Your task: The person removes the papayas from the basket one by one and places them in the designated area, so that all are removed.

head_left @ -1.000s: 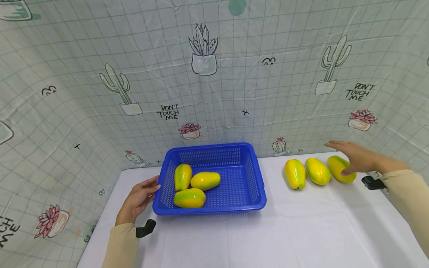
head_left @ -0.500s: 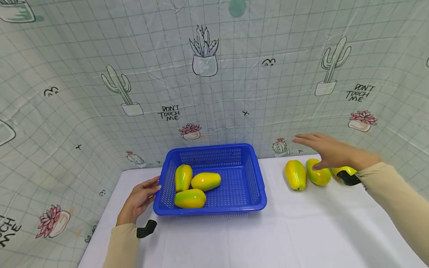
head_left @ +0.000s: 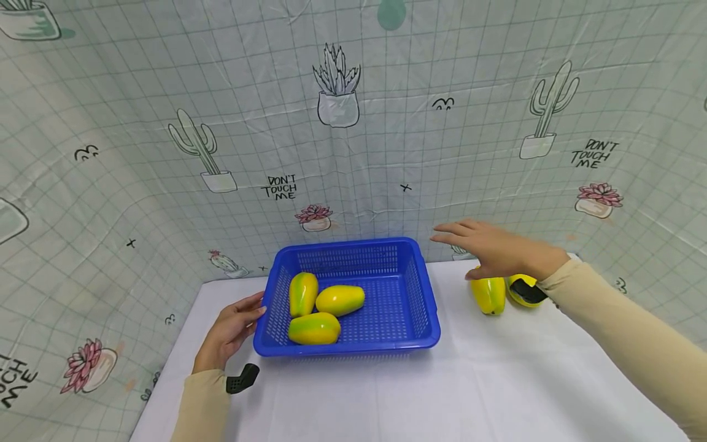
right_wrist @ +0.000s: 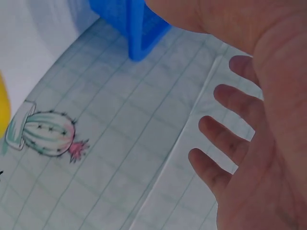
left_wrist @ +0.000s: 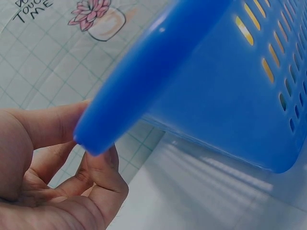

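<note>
3 mangoes (head_left: 320,307) in the blue basket (head_left: 425,307), centre frame; 2 visible on table (head_left: 442,393) at right. My right hand (head_left: 497,252) hovers spread, holding nothing; left hand (head_left: 229,331) w/ relaxed fingers touches basket's edge.

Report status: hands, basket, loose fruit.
Left hand rests on the blue basket rim, fingers relaxed. Right hand open, empty, above the loose mangoes. Three mangoes in basket. Nothing between fruit and basket.
</note>
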`<state>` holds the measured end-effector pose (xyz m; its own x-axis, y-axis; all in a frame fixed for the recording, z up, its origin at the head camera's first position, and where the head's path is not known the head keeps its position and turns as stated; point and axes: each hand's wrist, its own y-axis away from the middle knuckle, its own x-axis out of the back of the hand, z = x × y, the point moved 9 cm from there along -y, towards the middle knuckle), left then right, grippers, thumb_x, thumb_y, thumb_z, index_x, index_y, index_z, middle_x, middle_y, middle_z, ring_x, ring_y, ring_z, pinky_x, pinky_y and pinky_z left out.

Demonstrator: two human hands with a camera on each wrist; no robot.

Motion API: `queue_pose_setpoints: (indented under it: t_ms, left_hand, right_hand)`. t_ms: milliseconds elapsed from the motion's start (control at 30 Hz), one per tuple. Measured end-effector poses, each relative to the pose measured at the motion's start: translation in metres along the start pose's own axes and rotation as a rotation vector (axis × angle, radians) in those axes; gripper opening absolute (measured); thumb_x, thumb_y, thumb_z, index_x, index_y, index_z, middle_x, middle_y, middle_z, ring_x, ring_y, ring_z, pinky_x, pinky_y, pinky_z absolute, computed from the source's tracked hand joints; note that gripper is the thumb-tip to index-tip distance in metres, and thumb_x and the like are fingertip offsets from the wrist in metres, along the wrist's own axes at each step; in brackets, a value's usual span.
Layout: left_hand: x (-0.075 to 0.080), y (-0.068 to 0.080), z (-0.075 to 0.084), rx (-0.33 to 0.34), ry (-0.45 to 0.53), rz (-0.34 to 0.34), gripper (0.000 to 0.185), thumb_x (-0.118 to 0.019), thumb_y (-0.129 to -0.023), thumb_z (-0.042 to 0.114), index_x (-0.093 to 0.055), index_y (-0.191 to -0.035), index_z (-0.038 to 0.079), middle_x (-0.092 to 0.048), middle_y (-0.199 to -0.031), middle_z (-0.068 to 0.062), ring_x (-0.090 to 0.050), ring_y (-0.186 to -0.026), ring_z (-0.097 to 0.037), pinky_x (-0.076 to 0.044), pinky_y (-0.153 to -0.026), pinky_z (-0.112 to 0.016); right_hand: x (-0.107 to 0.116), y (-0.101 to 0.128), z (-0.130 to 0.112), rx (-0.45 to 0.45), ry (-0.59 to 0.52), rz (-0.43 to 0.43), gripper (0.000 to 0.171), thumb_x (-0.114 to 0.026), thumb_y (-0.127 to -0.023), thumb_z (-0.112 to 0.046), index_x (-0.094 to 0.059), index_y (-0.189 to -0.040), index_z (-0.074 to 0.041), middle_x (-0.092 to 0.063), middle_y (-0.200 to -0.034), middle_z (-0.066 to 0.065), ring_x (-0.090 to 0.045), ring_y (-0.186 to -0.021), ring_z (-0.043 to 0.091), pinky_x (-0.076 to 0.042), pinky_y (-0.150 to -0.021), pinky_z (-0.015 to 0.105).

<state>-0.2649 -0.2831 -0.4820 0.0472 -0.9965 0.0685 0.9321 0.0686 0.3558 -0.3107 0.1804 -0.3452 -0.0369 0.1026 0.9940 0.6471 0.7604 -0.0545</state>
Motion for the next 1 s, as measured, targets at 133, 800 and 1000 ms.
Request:
queue_pose_setpoints:
  t_ms: [133, 800, 1000]
  left_hand:
    - [0.000, 0.000, 0.000, 0.002, -0.001, 0.007, 0.060, -0.062, -0.106, 0.005, -0.039, -0.161, -0.001, -0.064, -0.134, -0.004, -0.063, -0.094, -0.008, -0.054, -0.082, -0.019]
    - [0.000, 0.000, 0.000, 0.008, -0.002, 0.019, 0.059, -0.062, -0.105, 0.003, -0.041, -0.160, -0.001, -0.068, -0.124, 0.002, -0.065, -0.095, -0.008, -0.055, -0.083, -0.018]
    - [0.000, 0.001, 0.000, 0.011, -0.014, 0.024, 0.059, -0.063, -0.105, 0.004, -0.042, -0.160, -0.001, -0.063, -0.139, -0.009, -0.064, -0.096, -0.009, -0.054, -0.083, -0.019]
  right_hand:
    - [-0.004, -0.015, -0.014, 0.031, 0.019, -0.017, 0.094, -0.095, -0.079, -0.013, -0.045, -0.159, -0.009, -0.041, -0.165, 0.018, -0.042, -0.146, 0.046, -0.037, -0.116, 0.067]
    - [-0.023, -0.070, -0.062, 0.172, 0.100, -0.083, 0.092, -0.094, -0.082, -0.023, -0.046, -0.159, -0.009, -0.038, -0.167, 0.015, -0.042, -0.147, 0.042, -0.036, -0.120, 0.062]
    - [-0.034, -0.083, -0.073, 0.193, 0.135, -0.128, 0.093, -0.091, -0.086, -0.027, -0.041, -0.163, -0.014, -0.034, -0.170, 0.011, -0.039, -0.151, 0.040, -0.035, -0.121, 0.060]
